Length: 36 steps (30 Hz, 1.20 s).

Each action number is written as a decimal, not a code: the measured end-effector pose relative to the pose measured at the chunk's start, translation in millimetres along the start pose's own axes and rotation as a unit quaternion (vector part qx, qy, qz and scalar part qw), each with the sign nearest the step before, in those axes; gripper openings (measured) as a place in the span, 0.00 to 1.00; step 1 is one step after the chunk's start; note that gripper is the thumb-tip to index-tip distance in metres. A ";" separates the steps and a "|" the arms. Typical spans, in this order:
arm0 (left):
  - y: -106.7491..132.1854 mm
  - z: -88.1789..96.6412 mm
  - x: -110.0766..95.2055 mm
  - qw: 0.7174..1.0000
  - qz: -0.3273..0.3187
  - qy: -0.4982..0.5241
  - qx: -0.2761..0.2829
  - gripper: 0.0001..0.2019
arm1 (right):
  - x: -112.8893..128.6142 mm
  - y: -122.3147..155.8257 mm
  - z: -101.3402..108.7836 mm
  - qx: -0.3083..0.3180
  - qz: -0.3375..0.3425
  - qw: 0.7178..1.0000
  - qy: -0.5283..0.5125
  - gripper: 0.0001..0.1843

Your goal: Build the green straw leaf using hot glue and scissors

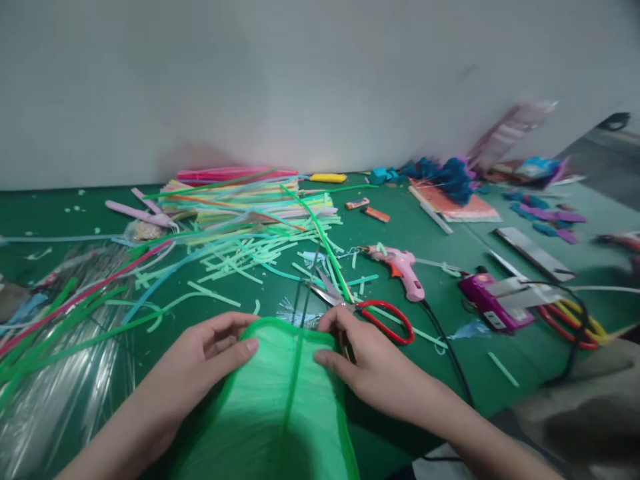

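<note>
A large green leaf-like sheet [270, 393] with a darker rim and a central rib spreads out in front of me, its far edge rounded. My left hand [220, 347] pinches the left side of that edge between thumb and fingers. On the opposite side my right hand [355, 350] grips the edge the same way. Thin dark wires [303, 293] stick out past the far edge along the rib. Just beyond my right hand lie red-handled scissors [385, 322], blades pointing left. Both hands' fingertips are partly hidden under the sheet.
Cut pipe cleaners [245, 250] are heaped beyond the sheet. A pink glue gun [403, 270] lies to the right, its black cord trailing toward me. Further right are a purple box [493, 303] and another pair of scissors [570, 323]. Clear plastic wrapping [75, 400] covers the left side.
</note>
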<state>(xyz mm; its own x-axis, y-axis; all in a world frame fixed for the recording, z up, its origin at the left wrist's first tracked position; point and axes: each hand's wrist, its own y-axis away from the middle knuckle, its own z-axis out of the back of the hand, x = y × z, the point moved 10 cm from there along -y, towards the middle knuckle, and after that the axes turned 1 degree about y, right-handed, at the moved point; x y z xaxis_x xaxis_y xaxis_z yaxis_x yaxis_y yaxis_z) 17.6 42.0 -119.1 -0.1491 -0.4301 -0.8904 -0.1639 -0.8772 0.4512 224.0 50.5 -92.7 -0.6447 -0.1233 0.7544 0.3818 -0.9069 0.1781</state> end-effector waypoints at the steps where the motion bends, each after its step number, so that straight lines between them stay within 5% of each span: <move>1: 3.4 -1.1 -8.3 1.000 -0.015 0.014 0.000 0.19 | 3.8 -0.4 5.9 -0.005 0.004 0.999 -0.044 0.10; 6: 23.8 12.8 -81.0 0.973 -0.194 -0.067 -0.104 0.17 | 36.5 -13.3 55.2 -0.127 0.113 0.968 -0.186 0.12; 9: 48.3 15.1 -127.9 0.903 -0.330 -0.185 -0.203 0.12 | 56.2 -21.4 78.2 -0.190 0.185 0.939 -0.221 0.10; 12: 68.7 4.8 -149.5 0.836 -0.422 -0.251 -0.245 0.08 | 69.6 -19.6 92.9 -0.251 0.247 0.903 -0.245 0.06; 17: 76.0 -5.8 -145.8 0.817 -0.453 -0.272 -0.233 0.14 | 77.4 -3.8 95.2 -0.310 0.294 0.877 -0.222 0.06; 22: 71.0 -8.1 -145.0 0.822 -0.437 -0.268 -0.247 0.05 | 81.2 1.1 81.3 -0.289 0.311 0.888 -0.180 0.14; 31: 55.3 -1.3 -129.8 0.838 -0.420 -0.218 -0.273 0.06 | 86.0 -2.5 61.3 -0.217 0.316 0.910 -0.158 0.18; 36: 55.3 -4.4 -131.2 0.836 -0.435 -0.213 -0.258 0.03 | 85.8 -4.8 62.2 -0.239 0.304 0.903 -0.190 0.15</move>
<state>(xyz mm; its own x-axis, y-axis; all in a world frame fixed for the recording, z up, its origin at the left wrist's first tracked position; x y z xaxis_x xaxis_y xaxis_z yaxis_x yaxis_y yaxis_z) 32.4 49.0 22.5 -0.5441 0.4366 -0.7165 0.0359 -0.8410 -0.5398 208.0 69.4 10.4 -0.1046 -0.5914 0.7996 0.2014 -0.7999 -0.5653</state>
